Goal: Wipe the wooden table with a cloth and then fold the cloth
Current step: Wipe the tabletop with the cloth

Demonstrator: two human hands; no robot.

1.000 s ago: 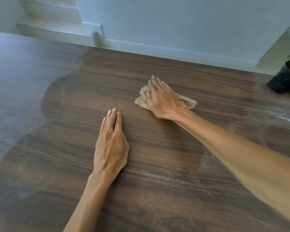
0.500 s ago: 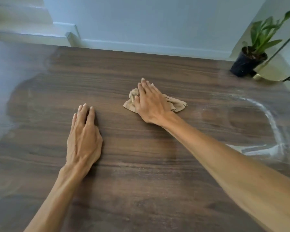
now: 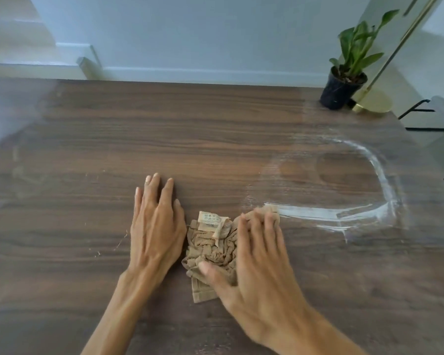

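Observation:
A crumpled tan cloth (image 3: 213,248) with a small label on top lies on the dark wooden table (image 3: 215,139), near its front middle. My right hand (image 3: 256,257) rests flat on the cloth's right half, thumb pressed on its lower part, fingers spread over its far edge. My left hand (image 3: 155,224) lies flat on the bare wood just left of the cloth, its edge touching or nearly touching the fabric. A curved white smear of residue (image 3: 344,208) arcs across the wood to the right of the cloth.
A small potted plant (image 3: 344,90) in a black pot stands at the table's far right corner, next to a brass lamp base (image 3: 374,103). Black chair legs (image 3: 426,119) show past the right edge. A pale wall runs behind the table.
My right hand has dragged the cloth from the table's middle back toward me. It now sits beside my left hand. The view has shifted right, showing more of the white smear.

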